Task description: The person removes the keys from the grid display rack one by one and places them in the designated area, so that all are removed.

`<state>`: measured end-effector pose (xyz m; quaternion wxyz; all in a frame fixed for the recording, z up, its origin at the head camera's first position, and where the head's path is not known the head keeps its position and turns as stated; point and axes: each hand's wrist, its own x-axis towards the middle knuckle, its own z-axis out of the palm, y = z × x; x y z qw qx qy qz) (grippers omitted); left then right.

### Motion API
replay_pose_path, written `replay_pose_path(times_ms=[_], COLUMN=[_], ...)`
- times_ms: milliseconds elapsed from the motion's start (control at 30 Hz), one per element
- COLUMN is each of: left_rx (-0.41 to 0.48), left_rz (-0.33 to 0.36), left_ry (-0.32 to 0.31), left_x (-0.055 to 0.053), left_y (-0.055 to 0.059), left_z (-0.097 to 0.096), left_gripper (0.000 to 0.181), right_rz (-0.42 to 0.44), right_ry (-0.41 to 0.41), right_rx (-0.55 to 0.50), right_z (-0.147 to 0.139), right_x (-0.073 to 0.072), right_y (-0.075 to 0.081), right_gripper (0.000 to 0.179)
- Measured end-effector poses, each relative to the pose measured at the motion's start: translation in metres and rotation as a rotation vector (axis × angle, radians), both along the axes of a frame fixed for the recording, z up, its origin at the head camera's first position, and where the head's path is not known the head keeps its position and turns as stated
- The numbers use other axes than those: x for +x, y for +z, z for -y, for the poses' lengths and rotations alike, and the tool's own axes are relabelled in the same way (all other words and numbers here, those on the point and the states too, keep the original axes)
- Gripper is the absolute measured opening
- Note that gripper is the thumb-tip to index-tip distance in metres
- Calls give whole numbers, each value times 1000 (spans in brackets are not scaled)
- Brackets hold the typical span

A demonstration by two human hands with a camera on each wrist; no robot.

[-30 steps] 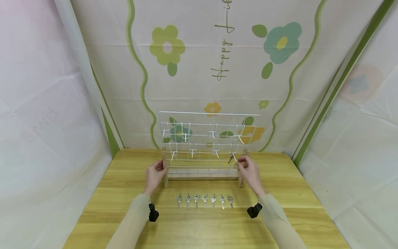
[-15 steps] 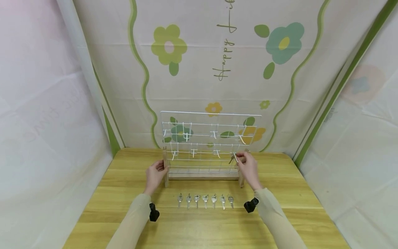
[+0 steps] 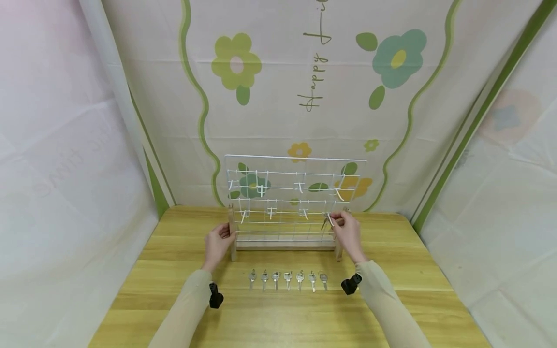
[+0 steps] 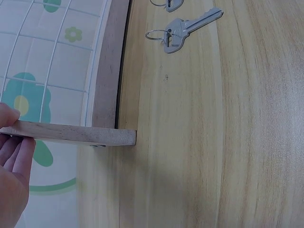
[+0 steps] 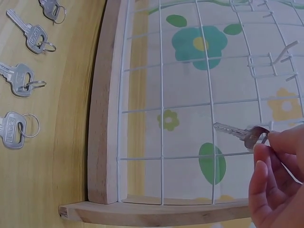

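My right hand [image 3: 349,236] pinches a key [image 5: 244,135] by its ring end, at the lower right hook [image 3: 329,220] of a white wire grid rack [image 3: 296,158]. In the right wrist view the key's blade points away from the fingertips, in front of the wires. Whether the ring is around the hook cannot be seen, as the fingers cover it. My left hand [image 3: 217,245] grips the rack's left wooden upright [image 4: 71,133], thumb on one side and fingers on the other.
Several keys with rings [image 3: 288,279] lie in a row on the wooden table [image 3: 278,319] before the rack. Bare white hooks [image 3: 300,187] hang in two rows on the grid. A flower-printed cloth [image 3: 270,87] stands behind, with white cloth at both sides.
My right hand has moved slightly left and up with the key, closer in to the lower right hook. The left hand has stayed on the upright.
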<state>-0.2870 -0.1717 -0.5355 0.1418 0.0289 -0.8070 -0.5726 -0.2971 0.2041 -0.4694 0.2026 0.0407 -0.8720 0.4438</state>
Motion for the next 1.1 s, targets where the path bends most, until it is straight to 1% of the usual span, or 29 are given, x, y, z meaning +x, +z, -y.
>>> replay_pose_path(times_ms=[167,500,800,933,1100], left_rx=[15,32,33,35,30], left_rz=[11,22,19,15,14], left_ry=[2,-3,-5,-6,-9], left_x=[0,0,0,1,0], left_y=[2,2,2,2,1], left_z=[-1,-2,-1,-1,0], left_gripper=[35,36,38,38,38], right_rz=[-9,-65,-61,-81,-126], right_ry=[17,42,88,101,115], right_rx=[-15,57,54,61,72], right_z=[-2,-9,-12,-14,-15], right_x=[3,13,25,29,34], right_y=[0,1,2,3,2], right_gripper=[11,7,4,9,7])
